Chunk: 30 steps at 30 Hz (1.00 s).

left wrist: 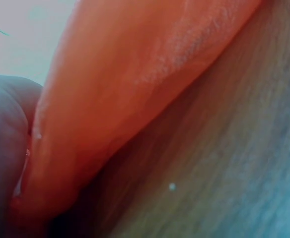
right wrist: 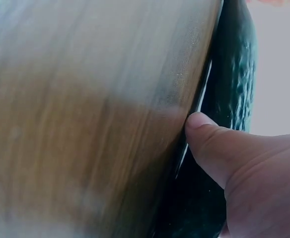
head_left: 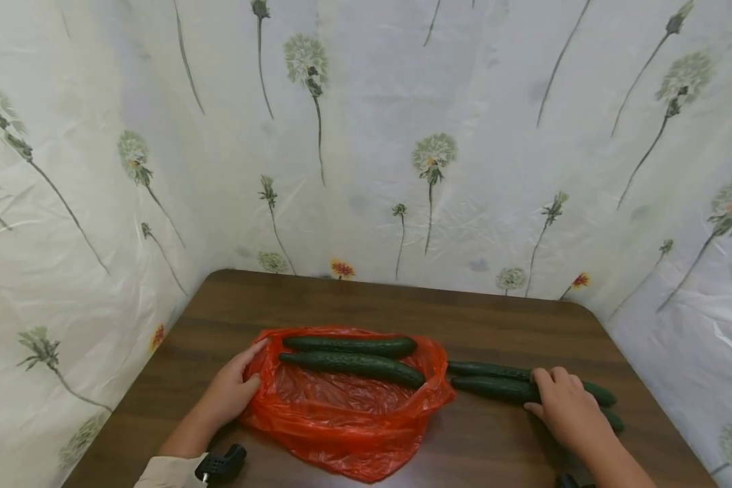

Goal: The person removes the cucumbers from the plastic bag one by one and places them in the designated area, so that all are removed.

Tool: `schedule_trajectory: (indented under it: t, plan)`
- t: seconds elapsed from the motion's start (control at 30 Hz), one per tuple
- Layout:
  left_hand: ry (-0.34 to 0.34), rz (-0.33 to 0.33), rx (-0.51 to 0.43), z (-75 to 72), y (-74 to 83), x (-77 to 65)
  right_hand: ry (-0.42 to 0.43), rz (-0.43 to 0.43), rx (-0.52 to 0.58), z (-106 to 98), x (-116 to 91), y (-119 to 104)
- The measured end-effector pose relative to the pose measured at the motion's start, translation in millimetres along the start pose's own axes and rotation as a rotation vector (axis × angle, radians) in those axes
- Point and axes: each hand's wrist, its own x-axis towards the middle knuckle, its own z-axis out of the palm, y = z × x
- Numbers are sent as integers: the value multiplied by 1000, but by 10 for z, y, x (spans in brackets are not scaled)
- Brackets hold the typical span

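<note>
A red plastic bag [head_left: 348,434] lies on the table with its mouth spread wide. Two dark green cucumbers [head_left: 354,366] rest inside it, side by side along the far edge. My left hand [head_left: 228,386] holds the bag's left rim between thumb and fingers; the left wrist view shows the red film [left wrist: 125,89] close up against a finger. To the right of the bag lie two more cucumbers [head_left: 488,388]. My right hand [head_left: 567,407] grips across them, its fingers over the far one. In the right wrist view, the thumb [right wrist: 209,141] presses the near cucumber's side [right wrist: 232,74].
The brown wooden table [head_left: 366,298] has rounded far corners. A whitish sheet with dandelion prints [head_left: 366,169] hangs behind it and along both sides. A black device [head_left: 221,463] is strapped at the left wrist, by a light sleeve [head_left: 167,472].
</note>
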Motion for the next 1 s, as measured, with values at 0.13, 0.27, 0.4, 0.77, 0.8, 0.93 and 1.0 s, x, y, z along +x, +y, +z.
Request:
schedule_trajectory:
  t: [0.13, 0.27, 0.4, 0.77, 0.8, 0.93, 1.0]
  plan:
    - [5, 9, 2, -20, 14, 3, -17, 15, 19, -11, 13, -17]
    - [7, 16, 8, -15, 18, 12, -10, 20, 26, -25, 12, -16]
    - [7, 8, 8, -8, 5, 4, -17, 22, 33, -32, 20, -25]
    - [19, 27, 2, -9, -16, -3, -170, 148, 69, -113, 140, -82]
    - [18, 27, 4, -7, -20, -4, -183, 156, 72, -117, 144, -81]
    - [10, 17, -9, -6, -15, -10, -209, 175, 83, -113, 140, -75]
    - [12, 12, -11, -8, -10, -12, -205, 177, 83, -108, 131, -78]
